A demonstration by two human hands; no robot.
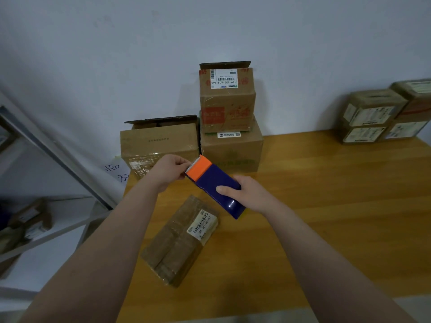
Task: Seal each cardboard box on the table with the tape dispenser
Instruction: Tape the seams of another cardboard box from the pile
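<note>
We count one blue-and-orange plastic tape dispenser [215, 183], held above wooden table [338, 206]: right hand [248, 194] grips body, left hand [169, 170] pinches orange end. One flat brown cardboard box [179, 241] on table just below. Three larger cartons [231, 150] at wall [93, 54]; four small blurred cartons [373, 115] far right.

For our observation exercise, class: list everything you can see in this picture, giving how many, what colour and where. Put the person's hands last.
tape dispenser: one, dark blue with orange toothed end, held above the table
flat box: one, brown, white label, on the table nearest the person
open box: one, brown, back left
upper box: one, brown with red print, atop the lower box
lower box: one, brown, back centre
far boxes: about four, brown, blurred, back right
table: one, yellow-brown wood
paper note: one, white, handwritten, beside the open box
shelf: one, grey metal, left
wall: white, behind
left hand: pinches the dispenser's orange end
right hand: grips its blue body
</note>
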